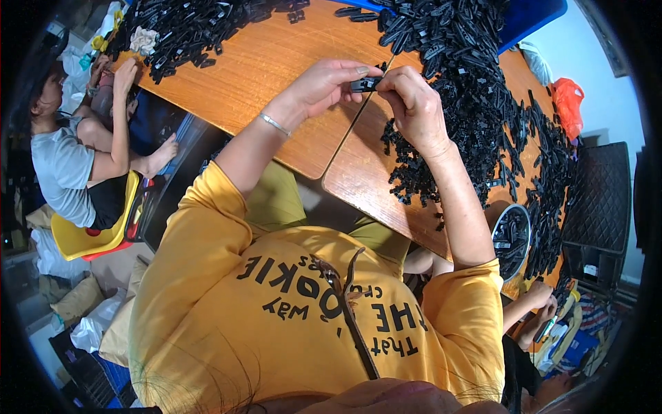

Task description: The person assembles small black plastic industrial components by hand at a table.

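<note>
Both my hands are raised over the wooden table [289,134], meeting near the seam between its two tops. My left hand [321,86] grips a small black plastic part [365,84] between thumb and fingers. The thumb and index finger of my right hand [417,110] pinch the right end of that part. Its finer details are too small to make out. Just right of my right hand spreads a pile of small black plastic pieces [469,131]. Beyond both hands lies a heap of longer black parts [441,34].
More black parts [200,27] cover the far left of the table. A metal bowl [528,234] of black parts stands by my right forearm. A person [65,159] sits at left; another person's hands [541,303] work at lower right. A red bag [567,107] lies far right.
</note>
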`<act>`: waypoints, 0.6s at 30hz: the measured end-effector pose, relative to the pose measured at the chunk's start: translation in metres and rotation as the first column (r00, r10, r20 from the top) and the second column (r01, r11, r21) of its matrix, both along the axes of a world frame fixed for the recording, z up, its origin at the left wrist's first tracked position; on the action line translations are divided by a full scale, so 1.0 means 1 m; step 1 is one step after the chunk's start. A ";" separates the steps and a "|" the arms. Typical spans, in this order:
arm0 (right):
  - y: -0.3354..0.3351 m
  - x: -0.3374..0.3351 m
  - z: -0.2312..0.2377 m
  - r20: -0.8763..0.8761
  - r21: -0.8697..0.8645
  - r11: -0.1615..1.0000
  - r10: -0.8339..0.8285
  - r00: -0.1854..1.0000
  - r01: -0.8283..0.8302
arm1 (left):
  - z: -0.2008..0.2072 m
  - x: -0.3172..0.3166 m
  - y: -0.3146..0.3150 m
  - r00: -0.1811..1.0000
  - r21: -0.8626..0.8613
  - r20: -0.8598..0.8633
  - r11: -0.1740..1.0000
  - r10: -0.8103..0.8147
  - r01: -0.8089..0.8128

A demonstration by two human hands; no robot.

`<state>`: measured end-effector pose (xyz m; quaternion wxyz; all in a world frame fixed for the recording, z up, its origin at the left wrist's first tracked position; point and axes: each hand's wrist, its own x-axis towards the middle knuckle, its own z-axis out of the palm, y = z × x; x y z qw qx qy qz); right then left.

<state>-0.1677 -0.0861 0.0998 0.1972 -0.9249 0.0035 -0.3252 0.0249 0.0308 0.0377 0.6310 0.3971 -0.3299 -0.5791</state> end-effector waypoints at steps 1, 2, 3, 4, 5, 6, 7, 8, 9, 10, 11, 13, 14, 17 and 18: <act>-0.001 0.000 0.001 -0.001 0.000 1.000 0.000 1.000 0.000 | 0.000 0.000 0.000 1.000 0.006 0.014 1.000 0.011 -0.011; -0.002 0.000 0.001 -0.004 -0.006 1.000 0.017 1.000 -0.017 | 0.000 0.000 0.000 1.000 0.006 0.013 1.000 0.011 -0.011; -0.003 0.000 0.001 -0.008 -0.013 0.999 0.033 0.999 -0.034 | 0.000 -0.001 0.001 1.000 0.026 0.021 1.000 0.016 -0.016; -0.004 -0.001 0.000 -0.009 -0.013 0.999 0.033 0.999 -0.033 | 0.001 -0.001 0.001 0.999 0.046 0.029 0.999 0.021 -0.022; -0.005 -0.002 0.000 -0.028 -0.014 0.999 0.037 0.999 -0.038 | 0.001 -0.002 0.001 0.999 0.047 0.028 0.999 0.020 -0.021; -0.005 -0.002 -0.001 -0.047 -0.016 0.999 0.041 0.998 -0.042 | 0.001 -0.003 0.002 0.999 0.049 0.024 0.999 0.021 -0.022; -0.005 -0.003 -0.002 -0.048 -0.017 0.999 0.041 0.998 -0.042 | 0.001 -0.003 0.002 1.000 0.052 0.020 0.998 0.021 -0.022; -0.004 -0.003 -0.003 -0.059 -0.001 0.999 0.041 0.997 -0.041 | 0.000 -0.003 0.003 1.000 0.051 0.019 0.998 0.020 -0.021; -0.004 -0.004 -0.005 -0.068 0.016 0.999 0.042 0.997 -0.041 | -0.001 -0.002 0.003 0.999 0.064 0.037 0.998 0.003 -0.006; -0.004 -0.004 -0.007 -0.068 0.016 0.999 0.042 0.997 -0.041 | -0.002 -0.001 0.004 0.998 0.077 0.055 0.997 -0.014 0.009; -0.003 -0.003 -0.010 -0.081 0.016 1.000 0.027 0.996 -0.025 | -0.003 -0.001 0.006 0.998 0.078 0.055 0.997 -0.014 0.010; -0.002 -0.003 -0.017 -0.095 0.016 1.000 0.007 0.995 -0.006 | 0.001 -0.007 0.012 0.986 0.156 0.168 0.988 -0.013 -0.014; 0.000 -0.003 -0.021 -0.139 0.037 0.998 -0.038 0.990 0.044 | -0.002 -0.008 0.013 0.986 0.156 0.168 0.988 -0.015 -0.012; 0.013 0.002 -0.030 -0.248 0.228 0.952 -0.148 0.957 0.206 | -0.008 -0.014 0.018 0.948 0.067 0.317 0.997 0.024 -0.047; 0.015 0.002 -0.036 -0.322 0.384 0.865 -0.203 0.925 0.323 | -0.004 -0.019 0.023 0.923 0.028 0.380 0.997 0.053 -0.069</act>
